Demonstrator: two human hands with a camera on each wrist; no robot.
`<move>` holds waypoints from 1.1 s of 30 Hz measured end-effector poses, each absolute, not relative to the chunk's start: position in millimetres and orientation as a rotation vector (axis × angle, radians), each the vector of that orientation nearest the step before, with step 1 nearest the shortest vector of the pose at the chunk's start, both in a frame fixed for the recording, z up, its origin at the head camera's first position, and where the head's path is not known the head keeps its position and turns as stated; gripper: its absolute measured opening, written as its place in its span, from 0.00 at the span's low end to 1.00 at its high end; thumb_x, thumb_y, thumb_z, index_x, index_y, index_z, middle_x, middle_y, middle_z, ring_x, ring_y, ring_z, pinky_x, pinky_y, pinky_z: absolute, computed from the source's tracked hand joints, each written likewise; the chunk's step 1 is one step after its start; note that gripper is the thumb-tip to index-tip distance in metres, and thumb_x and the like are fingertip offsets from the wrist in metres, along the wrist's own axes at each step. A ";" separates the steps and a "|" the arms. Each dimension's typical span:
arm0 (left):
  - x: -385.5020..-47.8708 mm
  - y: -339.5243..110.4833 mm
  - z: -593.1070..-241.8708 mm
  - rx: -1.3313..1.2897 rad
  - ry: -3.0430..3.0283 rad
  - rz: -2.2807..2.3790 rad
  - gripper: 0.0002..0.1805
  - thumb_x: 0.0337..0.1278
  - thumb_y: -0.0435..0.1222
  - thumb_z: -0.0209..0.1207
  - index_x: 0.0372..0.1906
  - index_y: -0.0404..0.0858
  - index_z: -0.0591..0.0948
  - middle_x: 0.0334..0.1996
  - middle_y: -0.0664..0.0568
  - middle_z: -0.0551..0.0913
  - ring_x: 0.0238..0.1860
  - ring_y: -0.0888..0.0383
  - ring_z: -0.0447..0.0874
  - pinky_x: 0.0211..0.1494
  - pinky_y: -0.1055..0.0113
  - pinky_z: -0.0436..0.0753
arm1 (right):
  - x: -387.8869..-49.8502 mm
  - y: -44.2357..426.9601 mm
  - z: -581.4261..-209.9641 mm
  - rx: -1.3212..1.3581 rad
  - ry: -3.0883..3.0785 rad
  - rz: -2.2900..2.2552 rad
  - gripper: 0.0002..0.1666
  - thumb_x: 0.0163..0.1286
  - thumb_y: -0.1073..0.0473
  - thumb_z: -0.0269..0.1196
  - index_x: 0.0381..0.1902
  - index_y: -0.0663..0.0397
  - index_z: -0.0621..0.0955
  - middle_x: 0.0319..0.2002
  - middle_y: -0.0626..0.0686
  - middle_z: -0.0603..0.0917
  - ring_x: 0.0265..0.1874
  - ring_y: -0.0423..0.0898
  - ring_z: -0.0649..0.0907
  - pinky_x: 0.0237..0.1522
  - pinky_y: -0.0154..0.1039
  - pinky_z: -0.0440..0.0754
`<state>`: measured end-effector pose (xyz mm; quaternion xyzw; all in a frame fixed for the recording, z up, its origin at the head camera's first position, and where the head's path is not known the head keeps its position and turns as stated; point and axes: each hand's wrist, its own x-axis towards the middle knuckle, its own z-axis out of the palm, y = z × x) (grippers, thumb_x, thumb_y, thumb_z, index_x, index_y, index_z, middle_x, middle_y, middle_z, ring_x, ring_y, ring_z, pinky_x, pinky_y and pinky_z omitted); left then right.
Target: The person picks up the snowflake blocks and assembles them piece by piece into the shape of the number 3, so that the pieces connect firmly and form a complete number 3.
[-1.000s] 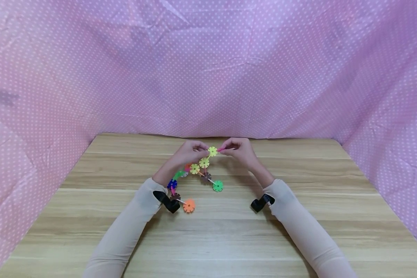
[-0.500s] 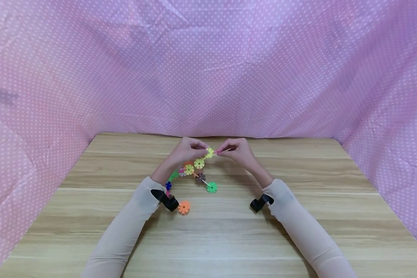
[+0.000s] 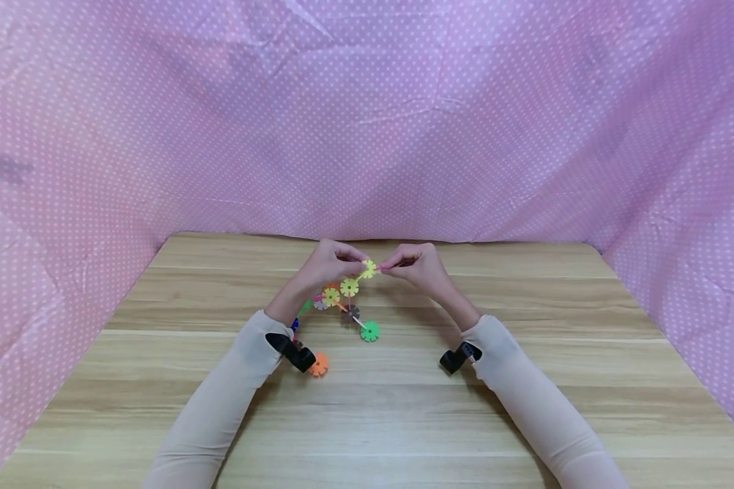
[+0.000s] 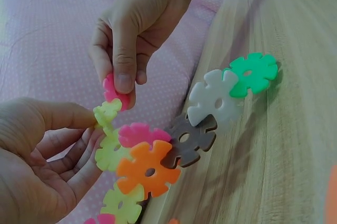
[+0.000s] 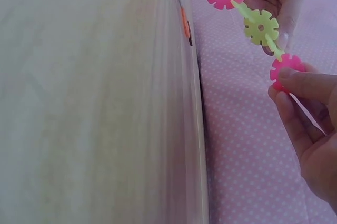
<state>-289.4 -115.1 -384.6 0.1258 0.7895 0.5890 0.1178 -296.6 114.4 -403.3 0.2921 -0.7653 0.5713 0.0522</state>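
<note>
The left hand [image 3: 332, 263] has its thumb and fingertips closed together at the yellow end of a chain of notched plastic discs, pinching it where a yellow flower disc [image 3: 369, 269] sits; the other fingers curve loosely behind. The right hand [image 3: 418, 261] pinches a pink flower disc [image 5: 289, 62] between thumb and fingers, and that disc meets the yellow one at its edge (how deeply their notches engage, I cannot tell). Both hands are near each other towards the far edge of the wood-grain surface [image 3: 440, 435].

From the yellow end, the chain runs down and branches. The left wrist view shows a second pink disc [image 4: 143, 134] beside an orange disc [image 4: 158, 163], then a dark brown disc [image 4: 196, 132], a white disc [image 4: 213, 98] and, at that branch's tip, a green disc [image 4: 254, 73]. A lower yellow disc [image 4: 128, 208] adjoins the orange one. In the head view, the other branch passes behind the left wrist, where part of a blue disc [image 3: 294, 324] shows, and another orange disc [image 3: 321, 365] appears just beside the black left wrist camera [image 3: 293, 353]. Whether the lower discs touch the surface is unclear.

Pale sleeves [image 3: 220, 401] cover both forearms, and a pink polka-dot cloth [image 3: 404, 122] hangs behind.
</note>
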 end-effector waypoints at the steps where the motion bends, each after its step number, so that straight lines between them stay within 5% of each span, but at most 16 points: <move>1: -288.9 -115.1 -384.0 0.370 2.311 1.727 0.10 0.63 0.31 0.66 0.46 0.31 0.88 0.35 0.48 0.87 0.32 0.58 0.83 0.34 0.71 0.84 | -296.3 113.9 -403.3 0.889 -2.324 1.733 0.03 0.57 0.76 0.72 0.31 0.71 0.88 0.32 0.68 0.88 0.29 0.34 0.86 0.34 0.27 0.86; 10: -288.2 -113.3 -380.0 0.349 2.305 1.746 0.10 0.63 0.29 0.65 0.46 0.29 0.87 0.34 0.47 0.87 0.36 0.48 0.85 0.33 0.72 0.84 | -294.3 110.8 -401.7 0.898 -2.305 1.710 0.03 0.57 0.76 0.72 0.30 0.70 0.89 0.31 0.66 0.89 0.28 0.34 0.86 0.33 0.27 0.86; 26: -294.1 -128.2 -385.8 0.381 2.275 1.638 0.12 0.64 0.31 0.64 0.48 0.28 0.84 0.33 0.50 0.84 0.32 0.59 0.81 0.37 0.67 0.84 | -291.5 103.1 -400.1 0.745 -2.508 1.750 0.08 0.60 0.72 0.73 0.38 0.69 0.87 0.38 0.66 0.89 0.37 0.55 0.89 0.39 0.33 0.89; 33: -296.8 -150.1 -387.8 0.287 2.303 1.675 0.12 0.64 0.30 0.63 0.50 0.28 0.83 0.35 0.49 0.85 0.34 0.57 0.83 0.38 0.66 0.85 | -292.9 102.6 -397.4 0.725 -2.580 1.697 0.10 0.60 0.72 0.72 0.41 0.69 0.87 0.40 0.66 0.89 0.41 0.55 0.88 0.39 0.28 0.86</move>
